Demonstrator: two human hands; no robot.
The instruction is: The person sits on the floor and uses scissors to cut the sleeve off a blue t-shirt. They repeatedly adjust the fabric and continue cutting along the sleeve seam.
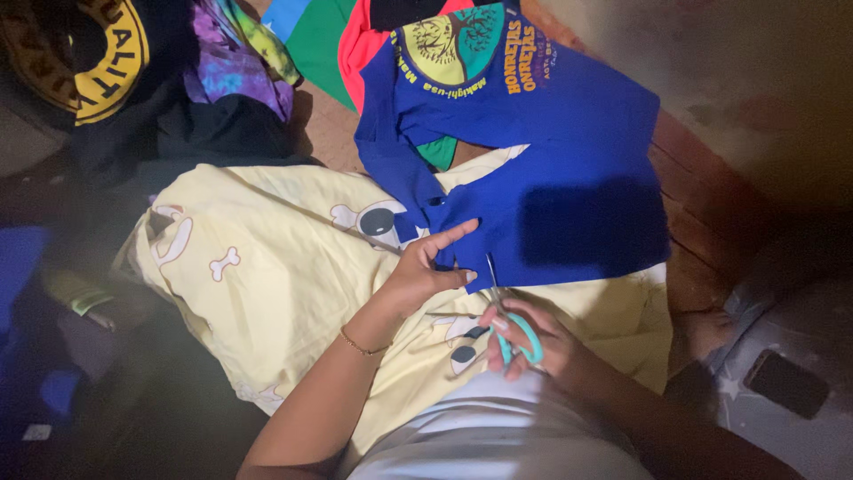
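Observation:
A blue T-shirt (569, 151) with a round printed design lies spread over a pale yellow cloth (275, 284) patterned with bones and cartoon dogs. My left hand (426, 265) pinches the blue shirt's lower edge, with its forefinger stretched along the fabric. My right hand (533, 342) grips scissors with teal handles (520, 338). Their blades (491, 271) point up at the blue edge just right of my left fingers. A thin bracelet circles my left wrist.
A pile of clothes lies at the top: a black shirt with yellow print (98, 62), a tie-dye piece (235, 62), green (324, 40) and red (355, 44) fabric. A dark phone (786, 384) rests at the right. The wooden floor (702, 196) shows beside the shirt.

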